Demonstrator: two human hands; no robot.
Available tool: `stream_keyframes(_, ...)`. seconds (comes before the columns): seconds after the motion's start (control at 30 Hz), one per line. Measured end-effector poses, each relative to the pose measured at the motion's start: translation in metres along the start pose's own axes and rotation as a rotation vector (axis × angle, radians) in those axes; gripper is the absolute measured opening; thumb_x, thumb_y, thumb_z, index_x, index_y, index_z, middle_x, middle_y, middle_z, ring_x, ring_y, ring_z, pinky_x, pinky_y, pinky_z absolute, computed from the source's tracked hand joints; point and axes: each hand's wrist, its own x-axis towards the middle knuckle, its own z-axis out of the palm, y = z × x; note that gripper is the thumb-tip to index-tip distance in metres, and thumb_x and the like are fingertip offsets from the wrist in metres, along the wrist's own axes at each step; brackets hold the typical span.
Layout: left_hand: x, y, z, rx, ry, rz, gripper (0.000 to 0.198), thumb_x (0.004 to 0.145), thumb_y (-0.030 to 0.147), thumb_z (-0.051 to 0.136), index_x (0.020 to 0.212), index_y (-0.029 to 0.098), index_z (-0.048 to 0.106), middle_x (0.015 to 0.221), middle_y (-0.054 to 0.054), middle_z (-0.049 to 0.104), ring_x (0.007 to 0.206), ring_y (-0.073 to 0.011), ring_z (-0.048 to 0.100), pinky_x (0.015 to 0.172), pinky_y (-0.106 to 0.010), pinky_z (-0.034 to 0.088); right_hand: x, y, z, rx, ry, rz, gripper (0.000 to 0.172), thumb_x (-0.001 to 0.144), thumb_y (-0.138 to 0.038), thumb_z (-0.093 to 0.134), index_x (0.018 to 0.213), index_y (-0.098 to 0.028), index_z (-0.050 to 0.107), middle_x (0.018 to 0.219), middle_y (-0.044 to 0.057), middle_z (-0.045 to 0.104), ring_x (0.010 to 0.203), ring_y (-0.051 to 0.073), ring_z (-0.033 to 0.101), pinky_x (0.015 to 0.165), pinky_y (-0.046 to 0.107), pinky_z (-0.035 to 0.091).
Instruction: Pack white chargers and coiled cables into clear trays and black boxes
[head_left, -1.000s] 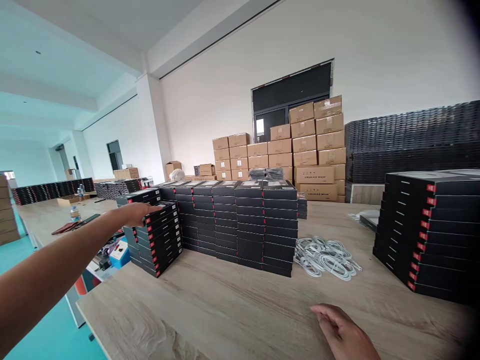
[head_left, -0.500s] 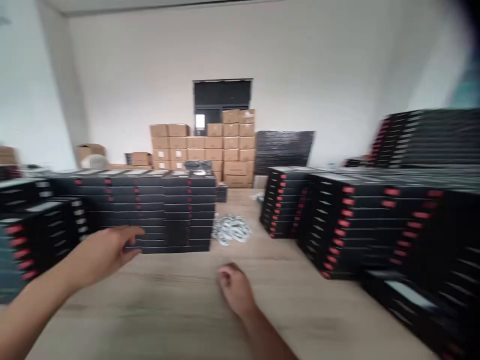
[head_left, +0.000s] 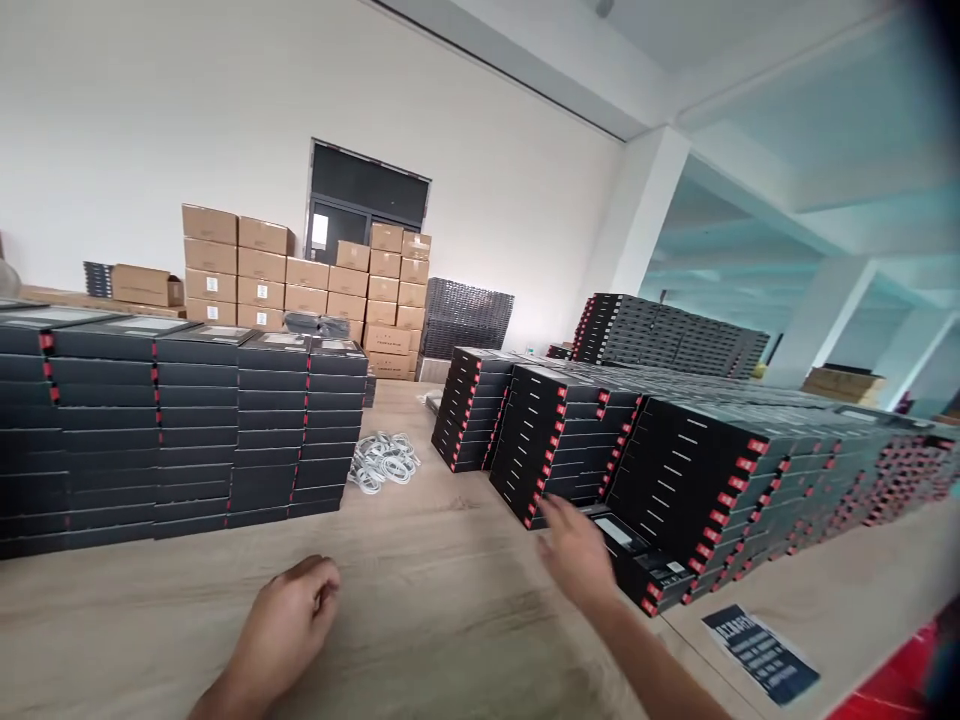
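A: Right hand, go.
B: The right hand (head_left: 577, 555) is a bit blurred, fingers extended, grip released, nothing visible in it. It's right beside the low stack (head_left: 637, 568), fingertips overlapping the bottom corner of the middle stack (head_left: 529, 440) in view. Contact: can't tell.
A: Left?
B: The left hand (head_left: 289, 620) is half curled above the worktop (head_left: 420, 590), nothing visible in it. Fingers hidden, so can't tell if the grip is clenched.
A: Boxes?
B: Flat, oblong, smooth black, thin pale strips on the side faces, red tabs down the corners. Low stack sits on the worktop between the middle stack and the tall stack (head_left: 682, 470), a pale rectangle on its top. Another straight-sided black block (head_left: 195, 410) stands on the left.
A: Between?
B: White cables (head_left: 384, 462), slim, looped, in a loose heap. Worktop's pale, wood-grained.
A: Rest?
B: Dark printed sheet (head_left: 761, 655) lying flat, front right. Brown cardboard cartons (head_left: 259, 262), taped cuboids, piled by the wall.
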Motion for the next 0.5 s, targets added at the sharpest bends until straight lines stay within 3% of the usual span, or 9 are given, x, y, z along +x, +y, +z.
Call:
stream_keyframes(0.07, 0.001, 0.008, -0.002, -0.062, 0.019, -0.04, 0.02, 0.079, 0.012, 0.041, 0.076, 0.024, 0.056, 0.073, 0.0, 0.064, 0.066, -0.0164, 0.058, 0.065, -0.026, 0.037, -0.006, 0.051, -0.025, -0.123, 0.039, 0.156, 0.053, 0.07, -0.021, 0.051, 0.118, -0.001, 0.058, 0.128, 0.032, 0.053, 0.124, 0.048, 0.044, 0.097, 0.069, 0.027)
stream_keyframes(0.13, 0.003, 0.018, 0.002, -0.139, 0.009, -0.097, 0.022, 0.077, 0.011, 0.042, 0.079, 0.024, 0.059, 0.072, 0.001, 0.065, 0.065, -0.0168, 0.058, 0.065, -0.027, 0.036, -0.018, 0.09, -0.041, -0.335, -0.036, 0.332, 0.052, 0.07, -0.03, 0.054, 0.116, -0.008, 0.061, 0.126, 0.027, 0.058, 0.123, 0.044, 0.049, 0.097, 0.062, 0.036)
stream_keyframes(0.2, 0.004, 0.027, 0.007, -0.256, -0.031, -0.164, 0.022, 0.074, 0.011, 0.045, 0.08, 0.024, 0.062, 0.068, 0.001, 0.064, 0.064, -0.0175, 0.058, 0.064, -0.027, 0.035, -0.029, 0.111, -0.049, -0.396, -0.103, 0.284, 0.046, 0.072, -0.033, 0.052, 0.111, -0.015, 0.065, 0.123, 0.021, 0.063, 0.118, 0.039, 0.056, 0.09, 0.054, 0.046)
stream_keyframes(0.27, 0.004, 0.034, 0.012, -0.388, -0.08, -0.205, 0.016, 0.075, 0.015, 0.048, 0.075, 0.022, 0.063, 0.065, 0.0, 0.063, 0.064, -0.018, 0.057, 0.063, -0.028, 0.035, -0.033, 0.111, -0.051, -0.417, -0.096, 0.179, 0.039, 0.074, -0.033, 0.049, 0.105, -0.02, 0.068, 0.112, 0.016, 0.07, 0.105, 0.037, 0.064, 0.082, 0.051, 0.051)
stream_keyframes(0.37, 0.003, 0.037, 0.022, -0.507, -0.145, -0.219, 0.027, 0.084, 0.033, 0.046, 0.065, 0.02, 0.06, 0.061, -0.001, 0.061, 0.06, -0.0179, 0.057, 0.059, -0.028, 0.037, -0.03, 0.066, -0.048, -0.359, -0.046, 0.113, 0.039, 0.077, -0.037, 0.048, 0.105, -0.021, 0.068, 0.094, 0.012, 0.075, 0.082, 0.036, 0.071, 0.071, 0.047, 0.054)
stream_keyframes(0.43, 0.003, 0.037, 0.028, -0.646, -0.19, -0.272, 0.042, 0.088, 0.049, 0.039, 0.068, 0.019, 0.06, 0.067, -0.003, 0.064, 0.061, -0.0193, 0.06, 0.052, -0.027, 0.04, -0.028, 0.009, -0.043, -0.259, -0.028, 0.054, 0.04, 0.078, -0.04, 0.05, 0.109, -0.022, 0.068, 0.094, 0.011, 0.076, 0.078, 0.034, 0.071, 0.069, 0.043, 0.055)
stream_keyframes(0.5, 0.004, 0.037, 0.032, -0.923, -0.188, -0.395, 0.046, 0.085, 0.06, 0.04, 0.085, 0.02, 0.063, 0.089, -0.007, 0.069, 0.075, -0.0223, 0.064, 0.051, -0.027, 0.044, -0.03, -0.059, -0.035, -0.081, -0.026, -0.154, 0.039, 0.076, -0.032, 0.056, 0.112, -0.02, 0.068, 0.104, 0.012, 0.074, 0.091, 0.031, 0.07, 0.081, 0.04, 0.054)
